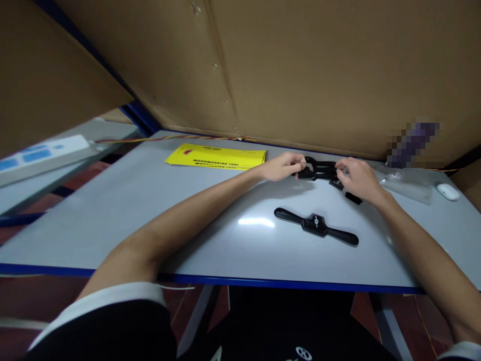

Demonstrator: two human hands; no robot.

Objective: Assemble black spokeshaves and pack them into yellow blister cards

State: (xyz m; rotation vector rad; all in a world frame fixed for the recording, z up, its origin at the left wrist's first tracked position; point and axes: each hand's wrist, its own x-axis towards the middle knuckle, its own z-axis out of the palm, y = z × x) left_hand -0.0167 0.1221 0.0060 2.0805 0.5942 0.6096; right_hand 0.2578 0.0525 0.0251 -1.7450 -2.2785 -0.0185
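Several black metal parts (321, 171) lie near the back of the grey table. My left hand (284, 166) is at their left end, its thumb and fingers pinched around a small piece that I cannot make out. At the right end, my right hand (358, 176) has bent fingers closed at the parts; what they hold is partly hidden. Below the hands rests a black two-handled tool (316, 224) with a silver screw in its middle. Small dark pieces (353, 198) lie under and beside my right hand.
Yellow printed packaging (218, 156) lies at the back, left of my left hand. A clear plastic bag (408, 186) and a white mouse (448, 191) are at the right. A power strip (45, 155) sits on the left surface. Brown board (300, 75) rises behind the table (112, 215).
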